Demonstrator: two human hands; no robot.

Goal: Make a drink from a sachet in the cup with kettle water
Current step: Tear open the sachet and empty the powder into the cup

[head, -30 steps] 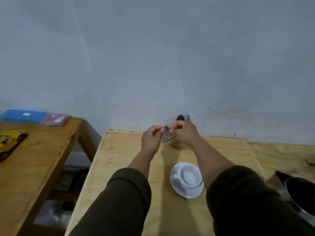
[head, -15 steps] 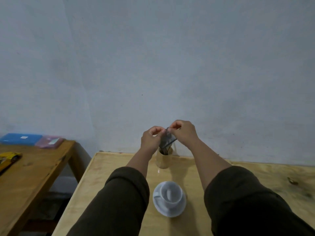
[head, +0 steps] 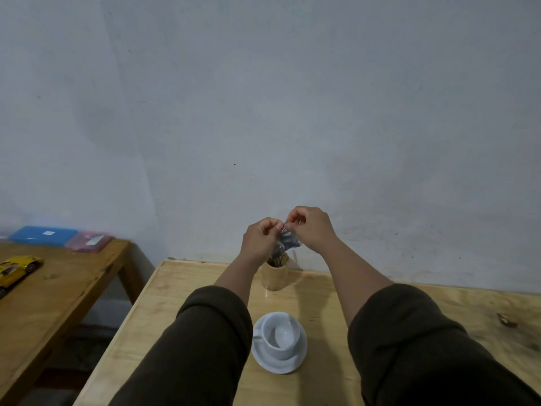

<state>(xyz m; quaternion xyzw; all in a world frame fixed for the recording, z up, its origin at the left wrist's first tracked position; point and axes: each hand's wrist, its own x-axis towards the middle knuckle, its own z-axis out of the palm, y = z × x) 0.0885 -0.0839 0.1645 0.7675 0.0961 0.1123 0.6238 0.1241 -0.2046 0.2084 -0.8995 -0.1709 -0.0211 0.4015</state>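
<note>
A small dark sachet point(head: 288, 240) hangs in the air between my two hands, above the far part of the light wooden table point(head: 181, 291). My left hand point(head: 259, 238) pinches its top left corner and my right hand point(head: 311, 228) pinches the top right corner. An empty white cup point(head: 281, 336) stands on a white saucer point(head: 263, 357) on the table, nearer to me, between my forearms. The kettle is out of view.
A small wooden holder point(head: 275, 276) with dark utensils stands against the wall beyond the cup. To the left, a second wooden table point(head: 58, 291) carries a yellow toy car point(head: 16, 269), a blue box point(head: 44, 234) and a pink box point(head: 89, 240). A gap separates the tables.
The view has tilted upward, so the kettle at the right edge dropped out of sight. Both hands have kept hold of the sachet and stayed above the holder.
</note>
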